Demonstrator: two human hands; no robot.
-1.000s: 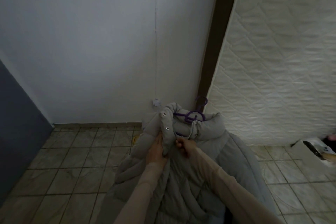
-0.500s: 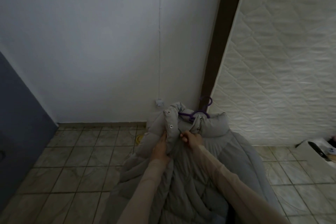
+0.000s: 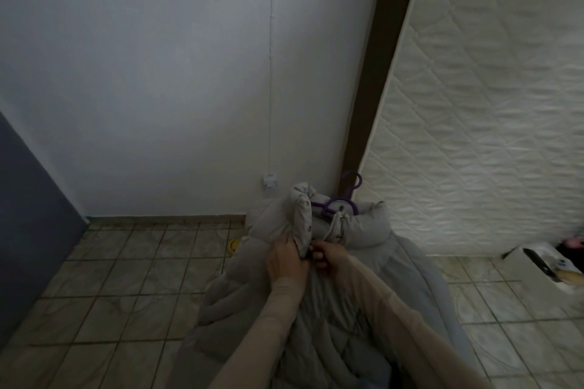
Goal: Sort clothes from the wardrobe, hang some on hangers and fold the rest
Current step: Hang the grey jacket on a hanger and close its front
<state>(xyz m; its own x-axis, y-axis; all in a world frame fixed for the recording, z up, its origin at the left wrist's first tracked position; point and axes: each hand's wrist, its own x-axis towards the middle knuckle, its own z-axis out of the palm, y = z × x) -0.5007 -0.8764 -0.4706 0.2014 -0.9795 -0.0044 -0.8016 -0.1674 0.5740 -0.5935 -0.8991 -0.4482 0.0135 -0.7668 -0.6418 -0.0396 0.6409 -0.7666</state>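
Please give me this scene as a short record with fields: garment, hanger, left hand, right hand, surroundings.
garment: grey puffer coat, front not yet closed
hanger: purple hanger inside the collar, hook showing above
left hand: left hand grips the snap-button placket
right hand: right hand pinches the opposite front edge
surroundings: tiled floor, white wall, upright mattress

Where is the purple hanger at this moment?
In the head view the purple hanger sits inside the collar of the grey padded coat, just right of centre. Its hook pokes up before the dark post beside the white mattress.

Upright mattress (image 3: pixel 493 110), tiled floor (image 3: pixel 126 278)
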